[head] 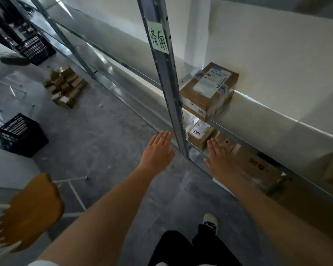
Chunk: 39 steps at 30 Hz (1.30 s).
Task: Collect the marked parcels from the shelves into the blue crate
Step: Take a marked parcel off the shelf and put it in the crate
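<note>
Both my arms reach forward toward a metal shelf rack (167,89). My left hand (159,148) is flat and open, left of the rack's upright post, holding nothing. My right hand (218,156) is open, fingers spread, at the front of the lower shelf, close to a small cardboard parcel marked 7786 (199,136). A plain brown box (226,142) lies just past its fingertips. On the shelf above sits a larger cardboard parcel (208,89) with a printed label. A dark crate (20,134) stands on the floor at the left.
A pile of small cardboard boxes (65,86) lies on the grey floor further back. A second dark crate (36,48) stands at the far left beside another person's legs. A wooden-seated stool (33,210) is near my left arm. More boxes (258,164) fill the lower shelf at the right.
</note>
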Tool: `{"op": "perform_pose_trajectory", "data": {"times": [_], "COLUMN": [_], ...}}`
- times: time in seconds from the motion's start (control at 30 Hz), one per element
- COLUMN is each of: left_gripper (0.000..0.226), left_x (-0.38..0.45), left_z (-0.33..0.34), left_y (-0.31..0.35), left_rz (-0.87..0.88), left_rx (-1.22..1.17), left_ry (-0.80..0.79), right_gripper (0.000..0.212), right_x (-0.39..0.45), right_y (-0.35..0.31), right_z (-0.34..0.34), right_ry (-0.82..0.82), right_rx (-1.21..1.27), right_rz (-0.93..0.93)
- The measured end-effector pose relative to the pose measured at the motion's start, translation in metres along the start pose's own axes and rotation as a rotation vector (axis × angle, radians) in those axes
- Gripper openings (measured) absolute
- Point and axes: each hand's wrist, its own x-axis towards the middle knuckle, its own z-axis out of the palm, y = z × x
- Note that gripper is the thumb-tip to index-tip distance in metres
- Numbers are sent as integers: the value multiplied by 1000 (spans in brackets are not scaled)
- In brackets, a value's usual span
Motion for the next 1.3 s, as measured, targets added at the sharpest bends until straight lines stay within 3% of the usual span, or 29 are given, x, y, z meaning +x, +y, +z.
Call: {"op": "perform_pose_trajectory", "data": {"times": [0.3, 0.6, 0.73, 0.87, 1.0, 1.1, 1.3], "left_gripper": [64, 69, 70, 70, 57, 61, 61], "left_x": [68, 132, 161, 203, 247, 268, 301], "left_z": [39, 117, 153, 187, 213, 227, 243], "left_y": [-60, -80, -68, -37, -9, 3, 4], "left_rz": [226, 467, 479, 379, 154, -61, -289], "left_rx": [-2, -67, -133, -384, -653, -795, -903], "left_ry": [-150, -239, -251, -240, -220, -241, -359], "right_gripper": [72, 70, 70, 67, 64, 61, 61], "right_x": [51, 88, 100, 130, 173, 205, 239], "right_y": [-34, -61, -58, -50, -40, -28, -2], "right_z": [42, 100, 128, 157, 180, 186, 200], "right_ry": [-20, 43, 50, 153, 274, 331, 269], "right_rx": [204, 367, 404, 574, 906, 1127, 1414], "right_rz": [236, 486, 535, 588, 742, 868, 969]}}
